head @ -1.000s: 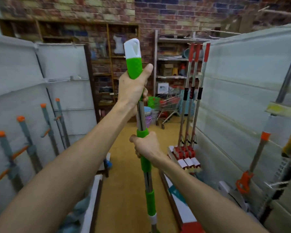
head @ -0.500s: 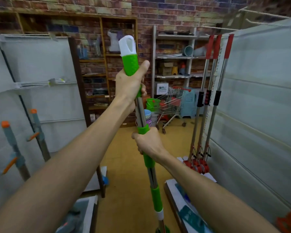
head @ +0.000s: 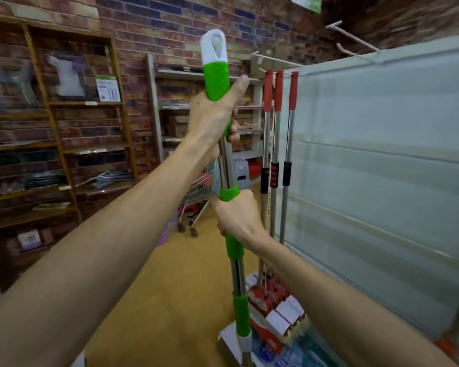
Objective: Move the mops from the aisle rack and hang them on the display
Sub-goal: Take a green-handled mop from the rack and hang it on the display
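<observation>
I hold a mop (head: 229, 170) upright in front of me; it has a steel pole, green sleeves and a white loop cap at the top. My left hand (head: 212, 115) grips the green upper handle, thumb up along it. My right hand (head: 239, 218) grips the pole lower down at a green collar. The mop's head is below the frame. To the right, three red-handled mops (head: 277, 133) hang from hooks at the top of a pale display panel (head: 382, 160), their red and white heads near the floor.
Bare hooks (head: 353, 38) stick out above the panel's top edge. A wooden shelf unit (head: 56, 133) and a metal shelf unit (head: 170, 107) stand against the brick wall ahead. A shopping trolley (head: 196, 197) stands behind my arms on the tan floor.
The view has swung right and closer to the display panel; the left rack with orange-tipped mops has left the frame. Both hands keep the same grip on the green mop.
</observation>
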`<state>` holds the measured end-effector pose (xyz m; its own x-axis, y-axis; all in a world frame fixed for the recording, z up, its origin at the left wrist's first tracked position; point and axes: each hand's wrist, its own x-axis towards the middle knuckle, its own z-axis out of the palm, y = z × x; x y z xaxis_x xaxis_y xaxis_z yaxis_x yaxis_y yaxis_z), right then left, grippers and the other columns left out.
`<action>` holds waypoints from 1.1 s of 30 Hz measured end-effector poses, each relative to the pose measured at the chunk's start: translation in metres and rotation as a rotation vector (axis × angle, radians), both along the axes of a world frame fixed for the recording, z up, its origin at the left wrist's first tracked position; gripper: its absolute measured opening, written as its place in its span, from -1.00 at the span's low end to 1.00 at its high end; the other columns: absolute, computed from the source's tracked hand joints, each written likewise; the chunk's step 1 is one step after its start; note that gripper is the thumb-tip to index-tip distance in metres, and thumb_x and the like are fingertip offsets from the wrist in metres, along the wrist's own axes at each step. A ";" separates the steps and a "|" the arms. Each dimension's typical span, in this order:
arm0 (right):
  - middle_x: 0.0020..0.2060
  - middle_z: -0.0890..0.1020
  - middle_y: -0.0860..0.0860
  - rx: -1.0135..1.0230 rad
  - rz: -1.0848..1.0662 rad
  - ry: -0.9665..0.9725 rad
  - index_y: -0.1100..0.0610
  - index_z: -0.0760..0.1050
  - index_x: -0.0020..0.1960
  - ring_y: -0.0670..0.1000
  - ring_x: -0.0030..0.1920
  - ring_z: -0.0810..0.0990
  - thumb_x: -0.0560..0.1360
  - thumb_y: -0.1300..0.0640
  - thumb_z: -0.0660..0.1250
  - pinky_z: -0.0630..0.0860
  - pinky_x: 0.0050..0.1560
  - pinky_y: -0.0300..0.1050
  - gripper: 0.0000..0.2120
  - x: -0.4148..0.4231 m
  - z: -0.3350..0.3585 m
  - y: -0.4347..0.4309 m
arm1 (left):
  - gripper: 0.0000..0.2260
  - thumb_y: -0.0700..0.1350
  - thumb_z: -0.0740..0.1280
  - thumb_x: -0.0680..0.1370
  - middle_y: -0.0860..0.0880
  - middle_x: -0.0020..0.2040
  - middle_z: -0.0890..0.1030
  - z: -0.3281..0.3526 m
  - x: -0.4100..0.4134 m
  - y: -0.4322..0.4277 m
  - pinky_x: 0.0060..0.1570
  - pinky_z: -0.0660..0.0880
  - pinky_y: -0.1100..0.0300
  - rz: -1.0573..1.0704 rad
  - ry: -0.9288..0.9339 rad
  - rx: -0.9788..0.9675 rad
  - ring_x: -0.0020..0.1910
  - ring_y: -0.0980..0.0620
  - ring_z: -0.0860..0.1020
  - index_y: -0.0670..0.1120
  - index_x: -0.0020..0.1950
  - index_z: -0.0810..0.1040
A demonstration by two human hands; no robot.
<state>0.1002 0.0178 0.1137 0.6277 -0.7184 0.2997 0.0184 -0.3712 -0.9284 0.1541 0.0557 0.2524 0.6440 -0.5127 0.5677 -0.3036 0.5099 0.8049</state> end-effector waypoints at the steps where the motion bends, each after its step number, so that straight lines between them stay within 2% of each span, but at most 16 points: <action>1: -0.51 0.55 0.02 -0.003 -0.019 -0.007 0.15 0.52 -0.32 0.03 -0.53 0.52 0.50 0.05 0.40 0.58 -0.40 0.04 -0.73 0.006 0.003 -0.013 | -0.69 0.02 0.48 0.55 0.01 -0.42 0.42 0.004 0.006 -0.014 -0.56 0.31 0.25 -0.033 -0.007 -0.002 -0.58 0.07 0.36 -0.11 -0.20 0.43; 4: -0.45 0.55 0.07 -0.013 -0.100 -0.028 0.26 0.55 -0.18 0.06 -0.49 0.52 0.49 0.07 0.38 0.57 -0.39 0.05 -0.76 0.025 0.013 -0.053 | -0.69 -0.02 0.46 0.57 -0.01 -0.45 0.37 0.017 0.022 -0.057 -0.57 0.28 0.28 -0.130 -0.017 -0.012 -0.61 0.08 0.33 -0.10 -0.23 0.40; 9: -0.46 0.53 0.06 -0.041 -0.265 -0.054 0.14 0.46 -0.27 0.08 -0.48 0.53 0.50 0.09 0.39 0.54 -0.41 -0.03 -0.77 0.046 0.034 -0.123 | -0.72 -0.08 0.43 0.58 0.01 -0.46 0.38 0.042 0.039 -0.128 -0.56 0.25 0.29 -0.260 -0.016 -0.014 -0.62 0.07 0.31 -0.08 -0.24 0.40; 12: -0.48 0.52 0.07 -0.031 -0.375 -0.068 0.13 0.43 -0.32 0.13 -0.47 0.55 0.47 0.11 0.38 0.56 -0.42 0.02 -0.76 0.051 0.040 -0.163 | -0.72 -0.09 0.43 0.58 0.00 -0.46 0.37 0.050 0.042 -0.173 -0.54 0.23 0.29 -0.342 -0.006 -0.007 -0.62 0.07 0.29 -0.08 -0.22 0.38; 16: -0.47 0.55 0.08 0.001 -0.507 -0.070 0.16 0.46 -0.32 0.13 -0.45 0.55 0.48 0.11 0.38 0.61 -0.35 0.13 -0.77 0.046 0.042 -0.207 | -0.80 -0.11 0.42 0.58 0.04 -0.49 0.34 0.052 0.036 -0.227 -0.56 0.22 0.32 -0.472 -0.006 0.015 -0.64 0.09 0.26 -0.12 -0.06 0.40; 21: -0.48 0.48 0.07 0.054 -0.682 -0.123 0.13 0.41 -0.35 0.11 -0.47 0.48 0.49 0.17 0.37 0.51 -0.42 -0.05 -0.73 0.029 0.046 -0.254 | -0.78 -0.15 0.37 0.59 0.01 -0.45 0.31 0.056 0.021 -0.286 -0.55 0.21 0.31 -0.674 -0.039 0.027 -0.62 0.08 0.24 -0.05 -0.15 0.34; 24: -0.47 0.47 0.05 0.059 -0.767 -0.136 0.12 0.42 -0.32 0.09 -0.47 0.47 0.51 0.15 0.37 0.51 -0.42 -0.09 -0.74 0.024 0.050 -0.280 | -0.85 -0.17 0.37 0.57 0.02 -0.45 0.30 0.061 0.015 -0.316 -0.57 0.20 0.31 -0.767 -0.040 0.027 -0.63 0.08 0.23 -0.09 -0.06 0.39; 31: -0.49 0.49 0.05 0.028 -0.971 -0.114 0.12 0.43 -0.32 0.08 -0.50 0.49 0.50 0.12 0.36 0.55 -0.40 -0.02 -0.75 0.023 0.055 -0.323 | -0.79 -0.20 0.37 0.56 0.00 -0.45 0.29 0.067 0.017 -0.368 -0.55 0.20 0.29 -0.955 -0.027 0.048 -0.61 0.06 0.22 -0.07 -0.14 0.33; 33: -0.48 0.51 0.05 0.014 -1.011 -0.106 0.13 0.45 -0.31 0.08 -0.49 0.51 0.49 0.12 0.36 0.61 -0.39 0.06 -0.77 0.025 0.056 -0.330 | -0.78 -0.20 0.36 0.56 0.01 -0.46 0.30 0.068 0.019 -0.379 -0.55 0.20 0.28 -1.001 -0.028 0.046 -0.61 0.07 0.23 -0.06 -0.16 0.33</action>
